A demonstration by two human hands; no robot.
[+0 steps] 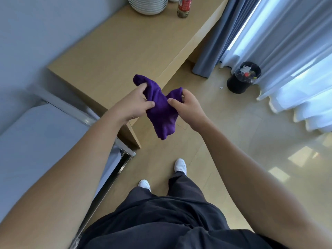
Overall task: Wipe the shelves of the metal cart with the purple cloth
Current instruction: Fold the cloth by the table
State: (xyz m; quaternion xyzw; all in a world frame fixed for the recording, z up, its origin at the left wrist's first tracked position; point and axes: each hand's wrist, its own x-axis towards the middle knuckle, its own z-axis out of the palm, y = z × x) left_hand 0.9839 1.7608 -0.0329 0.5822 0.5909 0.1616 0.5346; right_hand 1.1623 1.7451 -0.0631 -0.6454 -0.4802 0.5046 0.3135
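A purple cloth (162, 114) hangs bunched in the air between both hands, above the floor by the corner of a wooden table. My left hand (133, 105) pinches its upper left part, my right hand (186, 107) grips its upper right part, and the lower end dangles free. The metal cart (45, 126) stands at the left, below my left forearm, with a flat grey top shelf and shiny rails. Its lower shelves are hidden.
A long wooden table (129, 51) runs from the cart toward the back, carrying stacked white plates (148, 4) and a bottle (184, 7). A black waste bin (242, 77) stands by blue and white curtains (280, 51) at the right. My feet in white shoes stand on tiled floor.
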